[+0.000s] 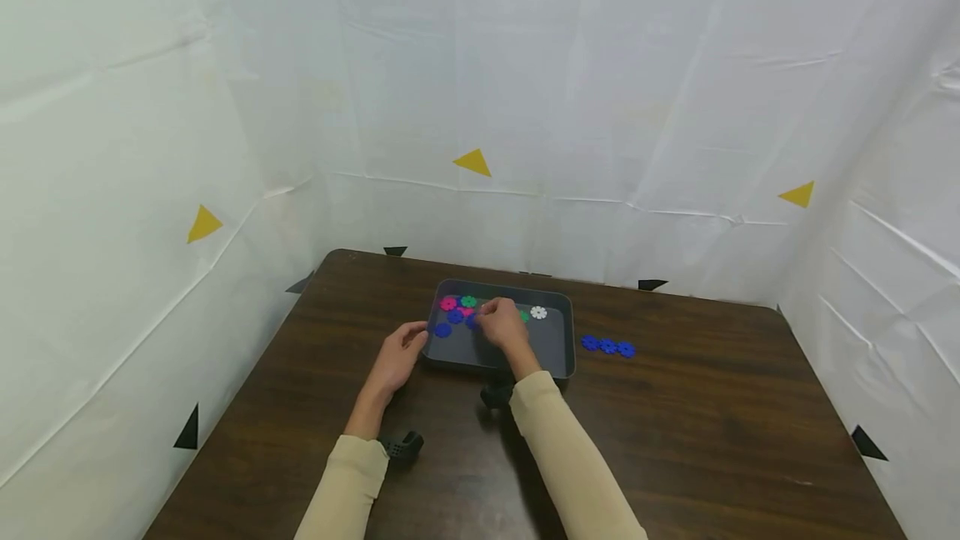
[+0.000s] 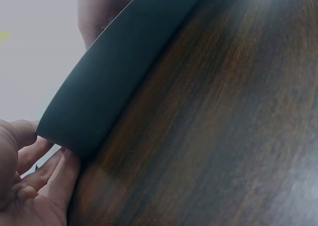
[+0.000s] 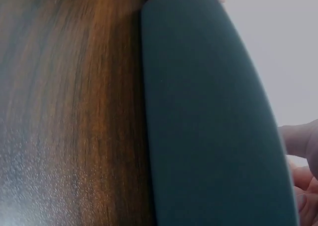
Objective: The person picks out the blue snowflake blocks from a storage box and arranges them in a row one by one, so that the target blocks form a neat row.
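A shallow dark grey tray (image 1: 558,348) holds snowflake-shaped plastic discs: pink (image 1: 447,304), green (image 1: 468,301), blue (image 1: 443,330) and white (image 1: 538,312). My right hand (image 1: 504,325) reaches down into it, fingers bent, fingertips right at a blue disc (image 1: 472,321); I cannot tell whether they pinch it. In the right wrist view, the tray's wall (image 3: 213,112) hides part of that hand (image 3: 303,171). At the tray's left front corner, my left hand (image 1: 397,357) touches the wall with relaxed fingers, its thumb by the rim in the left wrist view.
Three blue discs (image 1: 608,346) lie in a row on the brown wooden table (image 1: 712,423), right of the tray. White sheeting (image 1: 525,90) with yellow and dark triangles stands behind the table and along its sides. A dark wrist device (image 1: 405,447) sits below the left hand.
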The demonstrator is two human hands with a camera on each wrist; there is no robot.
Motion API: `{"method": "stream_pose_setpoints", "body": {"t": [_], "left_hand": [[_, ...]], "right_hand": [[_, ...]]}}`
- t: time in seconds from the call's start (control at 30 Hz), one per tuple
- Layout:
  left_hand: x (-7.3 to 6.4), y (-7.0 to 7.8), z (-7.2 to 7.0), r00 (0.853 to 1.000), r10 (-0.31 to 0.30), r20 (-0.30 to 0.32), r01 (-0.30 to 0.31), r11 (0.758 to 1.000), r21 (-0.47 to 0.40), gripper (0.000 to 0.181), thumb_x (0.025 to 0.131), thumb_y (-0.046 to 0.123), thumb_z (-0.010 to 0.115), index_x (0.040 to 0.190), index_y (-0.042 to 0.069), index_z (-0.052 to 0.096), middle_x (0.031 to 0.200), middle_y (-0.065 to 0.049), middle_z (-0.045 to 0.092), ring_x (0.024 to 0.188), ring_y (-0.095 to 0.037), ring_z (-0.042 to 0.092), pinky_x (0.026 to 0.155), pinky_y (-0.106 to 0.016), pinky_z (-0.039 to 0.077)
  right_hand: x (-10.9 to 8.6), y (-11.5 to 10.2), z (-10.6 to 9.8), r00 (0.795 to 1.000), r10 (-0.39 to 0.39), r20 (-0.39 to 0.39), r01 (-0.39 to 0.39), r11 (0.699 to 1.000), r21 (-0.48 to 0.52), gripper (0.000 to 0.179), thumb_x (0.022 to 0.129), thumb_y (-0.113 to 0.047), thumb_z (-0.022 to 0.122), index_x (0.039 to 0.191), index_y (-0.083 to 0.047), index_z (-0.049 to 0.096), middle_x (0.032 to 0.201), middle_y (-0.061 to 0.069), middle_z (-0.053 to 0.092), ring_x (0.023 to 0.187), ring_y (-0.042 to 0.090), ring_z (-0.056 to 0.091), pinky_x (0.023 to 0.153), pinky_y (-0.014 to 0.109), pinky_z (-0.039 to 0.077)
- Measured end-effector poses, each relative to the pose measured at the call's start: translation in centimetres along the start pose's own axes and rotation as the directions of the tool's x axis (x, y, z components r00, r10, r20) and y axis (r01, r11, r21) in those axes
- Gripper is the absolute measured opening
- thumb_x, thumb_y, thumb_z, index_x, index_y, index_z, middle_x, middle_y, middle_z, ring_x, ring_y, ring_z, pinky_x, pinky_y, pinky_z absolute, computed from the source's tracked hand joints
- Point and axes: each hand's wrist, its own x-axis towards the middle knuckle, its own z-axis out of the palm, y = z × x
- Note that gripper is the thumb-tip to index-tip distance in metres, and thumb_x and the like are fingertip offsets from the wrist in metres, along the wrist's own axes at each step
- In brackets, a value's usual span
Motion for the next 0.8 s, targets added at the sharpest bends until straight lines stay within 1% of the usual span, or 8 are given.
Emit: {"method": "stream_pose_setpoints", "body": {"t": [0.17, 0.4, 0.5, 0.63, 0.8], "left_hand": [[0.0, 0.0, 0.0, 1.0, 0.003, -0.002, -0.003, 1.0, -0.005, 0.045, 0.114, 0.033, 0.056, 0.153, 0.009, 0.056, 0.159, -0.019, 0.056, 0.15, -0.04, 0.051, 0.121, -0.06, 0.046], [0.0, 0.1, 0.0, 1.0, -0.002, 0.007, 0.002, 1.0, -0.017, 0.046, 0.114, 0.033, 0.056, 0.153, 0.009, 0.056, 0.159, -0.018, 0.056, 0.151, -0.039, 0.051, 0.121, -0.059, 0.046], [0.0, 0.0, 0.0, 1.0, 0.0, 0.008, 0.0, 1.0, -0.016, 0.045, 0.114, 0.033, 0.055, 0.153, 0.01, 0.056, 0.159, -0.018, 0.055, 0.151, -0.039, 0.051, 0.122, -0.059, 0.045], [-0.1, 0.0, 0.1, 1.0, 0.008, 0.005, -0.008, 1.0, -0.012, 0.045, 0.114, 0.032, 0.055, 0.153, 0.009, 0.056, 0.16, -0.019, 0.055, 0.151, -0.039, 0.051, 0.122, -0.06, 0.045], [0.1, -0.1, 0.2, 1.0, -0.002, -0.001, 0.002, 1.0, -0.013, 0.045, 0.114, 0.033, 0.056, 0.152, 0.01, 0.056, 0.159, -0.018, 0.055, 0.15, -0.039, 0.052, 0.121, -0.059, 0.045]], "right_hand": [[-0.4, 0.2, -0.3, 0.999, -0.043, 0.016, 0.041, 0.996, 0.074, 0.02, 0.103, -0.021, 0.071, 0.112, -0.004, 0.076, 0.113, 0.012, 0.074, 0.095, 0.025, 0.065, 0.081, 0.041, 0.058], [-0.9, 0.3, -0.7, 0.994, -0.104, 0.026, 0.101, 0.988, 0.117, 0.016, 0.102, -0.019, 0.073, 0.106, -0.004, 0.076, 0.105, 0.013, 0.073, 0.086, 0.022, 0.063, 0.07, 0.032, 0.051], [-1.1, 0.3, -0.9, 0.992, -0.121, 0.025, 0.117, 0.985, 0.128, 0.015, 0.103, -0.018, 0.071, 0.107, -0.004, 0.074, 0.108, 0.014, 0.073, 0.085, 0.021, 0.063, 0.07, 0.031, 0.051], [-1.6, 0.3, -1.4, 0.992, -0.121, 0.02, 0.117, 0.983, 0.138, 0.015, 0.103, -0.018, 0.07, 0.11, -0.004, 0.073, 0.113, 0.016, 0.073, 0.086, 0.023, 0.065, 0.073, 0.033, 0.053], [-1.9, 0.7, -2.0, 0.992, -0.13, 0.009, 0.127, 0.981, 0.145, 0.014, 0.103, -0.017, 0.07, 0.109, -0.005, 0.073, 0.113, 0.016, 0.072, 0.089, 0.024, 0.065, 0.077, 0.037, 0.054]]}}
